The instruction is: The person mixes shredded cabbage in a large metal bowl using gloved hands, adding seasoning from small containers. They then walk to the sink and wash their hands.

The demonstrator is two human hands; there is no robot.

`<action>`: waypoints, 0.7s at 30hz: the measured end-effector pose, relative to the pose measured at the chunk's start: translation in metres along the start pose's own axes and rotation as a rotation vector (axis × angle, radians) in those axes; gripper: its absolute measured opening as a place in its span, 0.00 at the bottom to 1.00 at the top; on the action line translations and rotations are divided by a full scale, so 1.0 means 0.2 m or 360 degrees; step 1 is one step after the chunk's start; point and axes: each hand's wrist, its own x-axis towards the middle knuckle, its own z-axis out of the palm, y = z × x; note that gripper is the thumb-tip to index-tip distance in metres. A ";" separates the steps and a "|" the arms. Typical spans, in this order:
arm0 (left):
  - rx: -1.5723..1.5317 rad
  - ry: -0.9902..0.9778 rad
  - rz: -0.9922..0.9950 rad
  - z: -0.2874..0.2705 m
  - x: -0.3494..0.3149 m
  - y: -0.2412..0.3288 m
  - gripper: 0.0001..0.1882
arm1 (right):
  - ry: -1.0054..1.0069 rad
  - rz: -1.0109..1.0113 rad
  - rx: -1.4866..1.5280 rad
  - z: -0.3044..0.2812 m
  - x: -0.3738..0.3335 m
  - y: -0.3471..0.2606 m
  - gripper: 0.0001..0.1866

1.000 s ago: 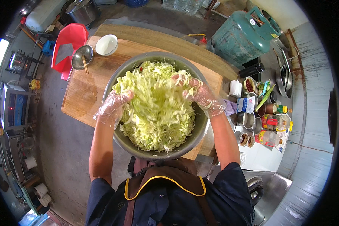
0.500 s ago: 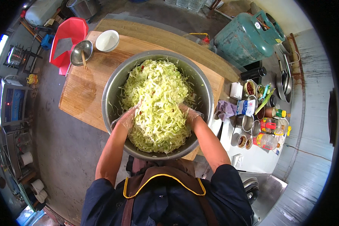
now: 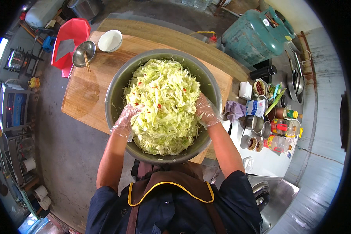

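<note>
1. A wide steel basin (image 3: 209, 84) sits over the wooden board (image 3: 85, 89) on the bench (image 3: 148, 30).
2. A heap of shredded cabbage (image 3: 163, 124), pale green and dotted with red bits (image 3: 159, 106), fills the middle of the basin.
3. The left hand (image 3: 125, 119), in a clear plastic glove, is inside the basin's left side, against the cabbage; its fingertips are buried, so I cannot tell whether its grip is closed.
4. The right hand (image 3: 207, 110), gloved alike, presses in at the basin's right side; its grip is likewise partly hidden and cannot be told.
5. Left of the basin, toward its far side, are a white bowl (image 3: 110, 41) and a small steel bowl (image 3: 90, 47) with chopsticks (image 3: 86, 61).
6. Near the basin's right side lies a purple cloth (image 3: 235, 110).
</note>
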 end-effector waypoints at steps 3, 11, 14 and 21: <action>0.0026 0.0128 -0.0014 0.14 -0.03 0.12 0.34 | -0.0145 -0.0188 -0.0112 0.08 0.03 -0.13 0.30; 0.0068 0.0036 0.0263 0.38 -0.13 0.30 0.35 | -0.0023 -0.0156 -0.0370 0.20 -0.01 -0.24 0.35; 0.0232 0.0109 0.0230 0.24 -0.13 0.28 0.35 | -0.0115 -0.0111 -0.0062 0.19 -0.02 -0.25 0.35; 0.1915 0.0874 -0.0829 -0.03 -0.11 0.06 0.36 | 0.0166 0.0435 0.0067 -0.34 -0.16 0.21 0.37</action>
